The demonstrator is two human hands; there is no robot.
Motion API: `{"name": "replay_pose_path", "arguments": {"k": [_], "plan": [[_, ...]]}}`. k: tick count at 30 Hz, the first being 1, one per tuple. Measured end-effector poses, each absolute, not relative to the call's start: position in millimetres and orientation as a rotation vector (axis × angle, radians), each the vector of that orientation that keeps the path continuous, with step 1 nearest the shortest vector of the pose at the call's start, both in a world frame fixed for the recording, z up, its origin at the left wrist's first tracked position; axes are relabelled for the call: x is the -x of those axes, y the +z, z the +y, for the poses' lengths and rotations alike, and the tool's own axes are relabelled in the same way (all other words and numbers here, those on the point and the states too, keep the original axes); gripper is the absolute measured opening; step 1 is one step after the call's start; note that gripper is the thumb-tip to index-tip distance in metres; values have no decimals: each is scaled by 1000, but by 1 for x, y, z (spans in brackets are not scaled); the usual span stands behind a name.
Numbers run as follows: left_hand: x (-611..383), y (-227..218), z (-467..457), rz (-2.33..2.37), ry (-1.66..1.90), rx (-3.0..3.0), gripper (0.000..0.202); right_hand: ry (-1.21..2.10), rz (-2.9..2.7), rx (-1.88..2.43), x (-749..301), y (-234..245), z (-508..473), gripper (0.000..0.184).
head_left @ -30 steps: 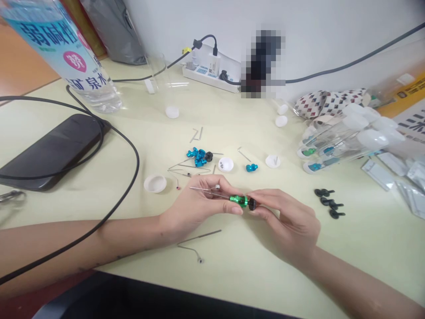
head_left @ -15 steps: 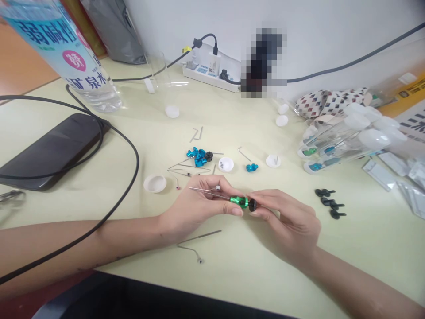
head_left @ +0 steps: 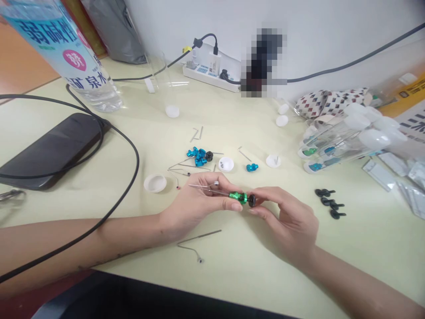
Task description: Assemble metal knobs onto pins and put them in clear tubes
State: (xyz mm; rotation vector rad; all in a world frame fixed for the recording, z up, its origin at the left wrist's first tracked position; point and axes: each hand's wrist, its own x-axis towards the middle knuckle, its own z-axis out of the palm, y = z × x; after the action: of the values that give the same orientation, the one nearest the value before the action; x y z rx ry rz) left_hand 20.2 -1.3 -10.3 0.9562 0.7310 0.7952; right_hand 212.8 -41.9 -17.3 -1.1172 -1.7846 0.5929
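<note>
My left hand (head_left: 199, 201) pinches a small green metal piece (head_left: 238, 196) that has a thin wire (head_left: 207, 188) sticking out to the left. My right hand (head_left: 285, 217) pinches the black cap (head_left: 252, 200) at the right end of that green piece. Both hands meet just above the pale green table (head_left: 239, 261). Behind them lie a cluster of blue metal parts (head_left: 198, 156), one blue part (head_left: 252, 167) by itself, and several bent wires (head_left: 186, 168).
Small white caps (head_left: 155, 182) (head_left: 226, 164) (head_left: 272, 161) dot the table. Black pieces (head_left: 330, 204) lie to the right, clear tubes (head_left: 345, 137) beyond them. A phone (head_left: 49, 148), black cable (head_left: 133, 150) and water bottle (head_left: 73, 57) sit left; a power strip (head_left: 209, 73) at the back. A loose wire (head_left: 195, 241) lies near me.
The green piece and both hands' fingertips have shifted slightly up and left; my right fingers have turned a little on the black cap. Nothing else has moved.
</note>
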Motion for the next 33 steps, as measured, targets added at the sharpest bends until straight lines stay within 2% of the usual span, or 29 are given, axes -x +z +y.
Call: {"name": "replay_pose_path", "arguments": {"k": [9,23,28,33], "plan": [[-20,-11,-2,730,775,-969,16,542,-1832,1012,-214,-18,-41,37],[-20,-11,-2,752,762,-952,17,639,-1815,1036,-214,-18,-40,29],[-20,-15,1,769,795,-937,17,656,-1749,1143,-214,-19,-42,39],[-20,-16,1,749,800,-944,15,635,-1764,1106,-213,-18,-41,27]]}}
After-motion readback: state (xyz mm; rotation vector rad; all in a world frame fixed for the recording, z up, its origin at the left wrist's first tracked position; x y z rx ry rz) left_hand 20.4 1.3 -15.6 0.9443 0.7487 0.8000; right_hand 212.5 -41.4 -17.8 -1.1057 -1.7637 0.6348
